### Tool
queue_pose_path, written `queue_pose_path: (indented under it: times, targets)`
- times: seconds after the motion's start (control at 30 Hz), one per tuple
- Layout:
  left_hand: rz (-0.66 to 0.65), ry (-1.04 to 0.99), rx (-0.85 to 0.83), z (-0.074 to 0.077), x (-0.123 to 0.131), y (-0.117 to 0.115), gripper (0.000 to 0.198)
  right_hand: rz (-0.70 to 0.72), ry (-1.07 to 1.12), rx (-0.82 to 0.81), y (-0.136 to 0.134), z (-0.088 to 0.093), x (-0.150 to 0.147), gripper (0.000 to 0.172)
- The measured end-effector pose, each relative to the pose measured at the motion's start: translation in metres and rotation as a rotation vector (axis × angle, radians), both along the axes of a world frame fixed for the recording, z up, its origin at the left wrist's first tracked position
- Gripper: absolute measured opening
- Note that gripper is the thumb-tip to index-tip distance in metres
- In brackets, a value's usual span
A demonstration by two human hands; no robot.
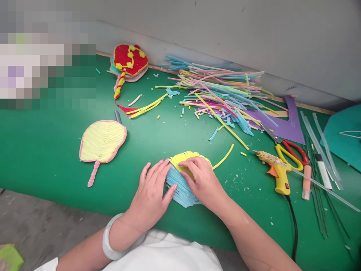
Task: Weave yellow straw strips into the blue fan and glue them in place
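Loosely spread, left hand (152, 191) touches the blue-yellow panel (182, 191); right hand (203, 180) curls over it, closure unclear.

You were in what looked like a craft workshop: your green-covered table (158, 135) stood by a grey wall (254, 45), coloured craft stems (217, 90) heaped along its far edge. Toward its right edge lay 1 corded glue gun (282, 175), 1 pair of scissors (279, 142) and translucent sticks (310, 128), with trimmed scraps (213, 134) scattered mid-table.
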State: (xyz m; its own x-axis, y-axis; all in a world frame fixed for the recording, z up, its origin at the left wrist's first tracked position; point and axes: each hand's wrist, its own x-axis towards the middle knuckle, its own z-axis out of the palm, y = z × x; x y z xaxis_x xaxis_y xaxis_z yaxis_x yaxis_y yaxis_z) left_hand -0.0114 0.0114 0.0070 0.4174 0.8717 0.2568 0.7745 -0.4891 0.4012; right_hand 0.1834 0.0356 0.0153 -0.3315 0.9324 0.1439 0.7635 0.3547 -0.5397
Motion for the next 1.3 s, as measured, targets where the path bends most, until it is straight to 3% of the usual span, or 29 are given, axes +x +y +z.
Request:
queue_pose_path:
  times: [0.97, 1.3]
  targets:
    - [-0.006, 0.15, 0.014, 0.0019, 0.0052, 0.0035, 0.057, 0.036, -0.115, 0.087, 0.0017, -0.0016, -0.0007, 0.026]
    - [0.01, 0.152, -0.002, 0.0029, 0.0048, 0.007, 0.049, 0.045, -0.132, 0.092, 0.0018, -0.0019, -0.0004, 0.026]
